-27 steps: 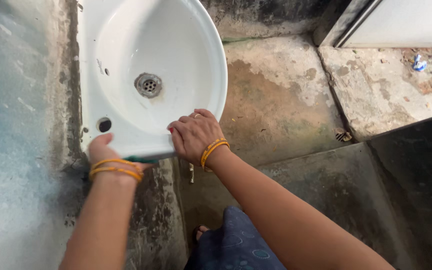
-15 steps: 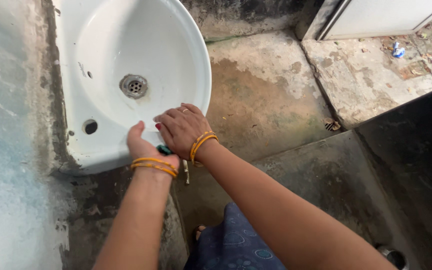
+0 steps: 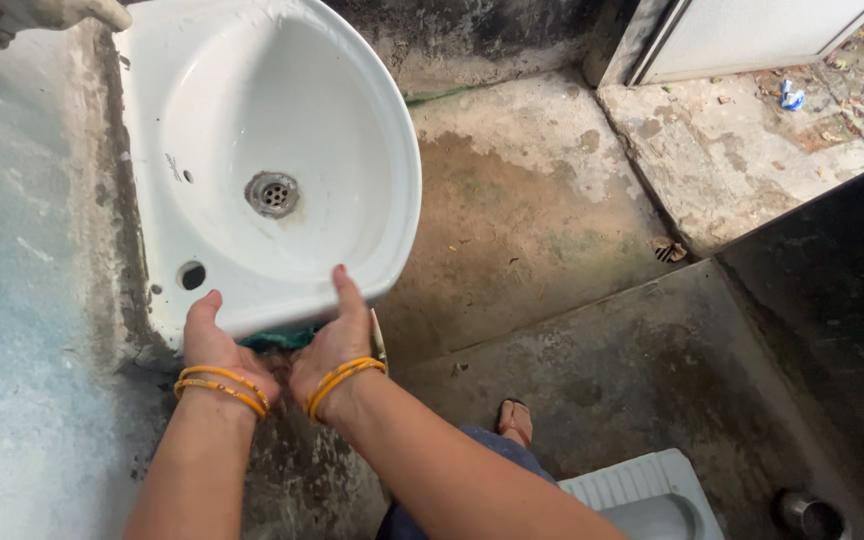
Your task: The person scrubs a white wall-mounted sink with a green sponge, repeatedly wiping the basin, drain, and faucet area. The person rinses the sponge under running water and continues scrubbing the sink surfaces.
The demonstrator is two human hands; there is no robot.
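Observation:
A white wash basin (image 3: 392, 150) hangs on the stained wall at the left, with a metal drain (image 3: 272, 193) in its bowl. My left hand (image 3: 214, 348) grips the basin's near rim, thumb on top and fingers hidden beneath. Beside it my right hand (image 3: 337, 340) holds the same rim, thumb up against the edge. A green scrubbing pad (image 3: 282, 338) shows under the rim between the two hands, touching both. Which fingers hold it is hidden. Both wrists wear orange bangles.
A worn grey pipe fitting (image 3: 12, 18) sits at the top left. On the stained concrete floor (image 3: 532, 200) below are my sandalled foot (image 3: 515, 420), a white squat pan (image 3: 652, 500) and a steel cup (image 3: 810, 515). A white door (image 3: 752, 35) stands at the top right.
My right hand has slid off the top of the rim down to its near edge. My left hand moved left along the rim. The view has tilted down, showing the squat pan.

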